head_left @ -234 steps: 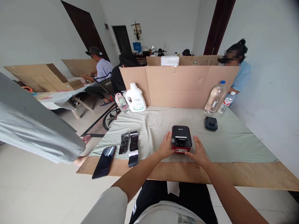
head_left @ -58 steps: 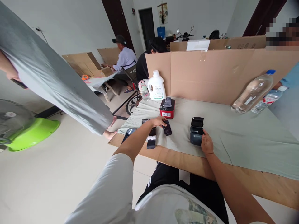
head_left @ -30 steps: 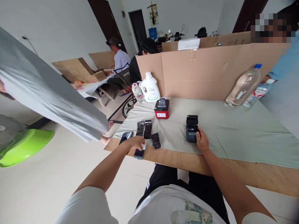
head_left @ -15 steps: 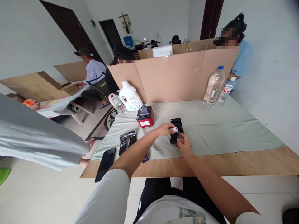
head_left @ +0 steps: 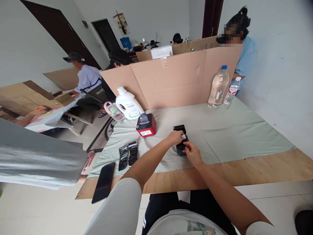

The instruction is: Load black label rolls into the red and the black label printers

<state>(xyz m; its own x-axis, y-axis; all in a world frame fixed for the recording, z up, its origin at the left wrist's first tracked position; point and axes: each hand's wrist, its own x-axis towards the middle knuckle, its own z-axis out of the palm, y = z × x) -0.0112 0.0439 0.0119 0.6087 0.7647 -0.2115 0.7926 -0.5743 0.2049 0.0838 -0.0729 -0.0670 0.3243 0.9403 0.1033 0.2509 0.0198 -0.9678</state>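
In the head view, both my forearms reach forward and slant inward to the small black device (head_left: 181, 152), which stands on the worktop (head_left: 244, 140) in front of me, its lid (head_left: 179, 127) open at the far side. My left hand (head_left: 175, 137) comes in over the device from its left, back upward, fingers pinching a white roll (head_left: 184, 137) at the opening. My right hand (head_left: 193, 153) is at the device's right, fingers bent, tips at its edge; I cannot tell whether they pinch anything.

Half a second ago I held the roll above the device, its end in plain sight; now it sits lower, mostly covered by my fingers. A second ago my left hand was well left of the device, near the phone (head_left: 103, 182). The red box (head_left: 148, 126) remains left of the device.
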